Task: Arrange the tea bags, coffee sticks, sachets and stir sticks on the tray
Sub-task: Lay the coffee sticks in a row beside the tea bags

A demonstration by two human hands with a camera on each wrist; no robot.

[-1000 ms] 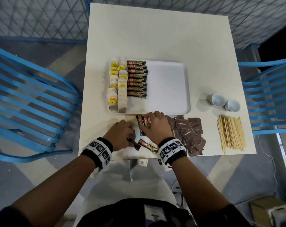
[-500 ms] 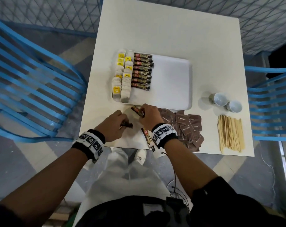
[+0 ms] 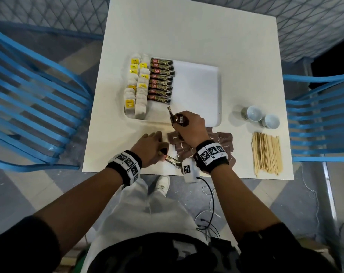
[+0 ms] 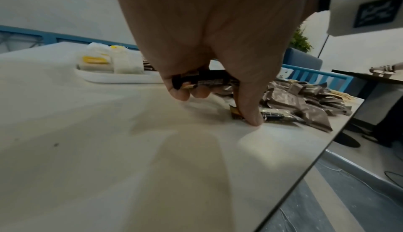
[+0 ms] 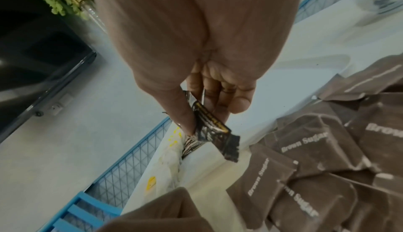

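The white tray (image 3: 198, 91) holds two rows of tea bags (image 3: 136, 85) on its left and a column of coffee sticks (image 3: 161, 80) beside them. My right hand (image 3: 179, 123) hovers over the tray's near edge and pinches coffee sticks (image 5: 213, 128) between thumb and fingers. My left hand (image 3: 157, 148) is low on the table, its fingers curled round one coffee stick (image 4: 202, 81). Its thumb presses another coffee stick (image 4: 279, 115) lying by the front edge. Brown sugar sachets (image 3: 222, 142) lie in a heap under my right wrist. The stir sticks (image 3: 265, 152) lie at the right.
Two small white cups (image 3: 253, 113) stand right of the tray. Blue slatted chairs (image 3: 29, 107) flank the table on both sides. The right half of the tray (image 3: 206, 107) is bare. The table's front edge (image 3: 147, 173) runs just behind my wrists.
My right hand has lifted coffee sticks off the table and carried them forward over the tray's near edge. My left hand still holds a stick and now thumbs the one by the front edge.
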